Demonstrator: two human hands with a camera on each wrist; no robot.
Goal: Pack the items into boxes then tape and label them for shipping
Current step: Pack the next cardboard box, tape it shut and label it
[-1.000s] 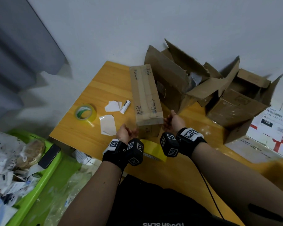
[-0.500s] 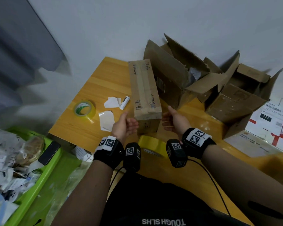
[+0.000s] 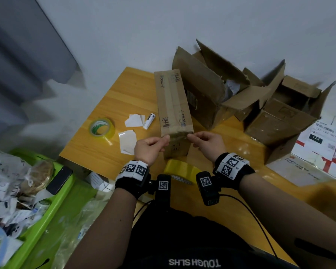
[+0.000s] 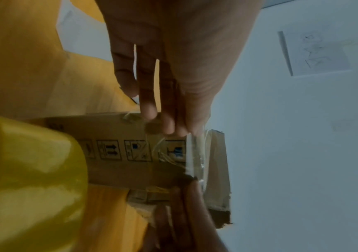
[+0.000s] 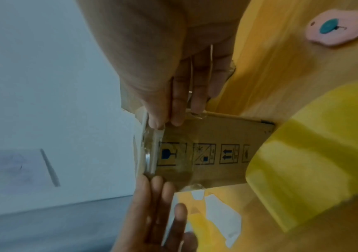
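A long cardboard box (image 3: 173, 105), sealed with clear tape and written on, lies on the wooden table (image 3: 109, 152) with its short end towards me. My left hand (image 3: 164, 141) touches the near top-left corner of that end and my right hand (image 3: 191, 136) the top-right corner. In the left wrist view the straight fingers (image 4: 167, 126) press the clear tape on the end face (image 4: 134, 153). The right wrist view shows the same on the other side, with fingers (image 5: 173, 117) flat on the taped edge. A yellow tape roll (image 3: 179, 171) lies just before the box.
A green-cored tape roll (image 3: 101, 129), white paper pieces (image 3: 127, 141) and a white marker (image 3: 149, 120) lie left of the box. Open cardboard boxes (image 3: 208, 94) (image 3: 279, 117) and printed mailers (image 3: 322, 150) fill the right. A green bin (image 3: 47, 206) holding rubbish and a phone (image 3: 59, 179) is at lower left.
Both hands have risen from low beside the box's near end to its top corners. The view has tilted slightly.
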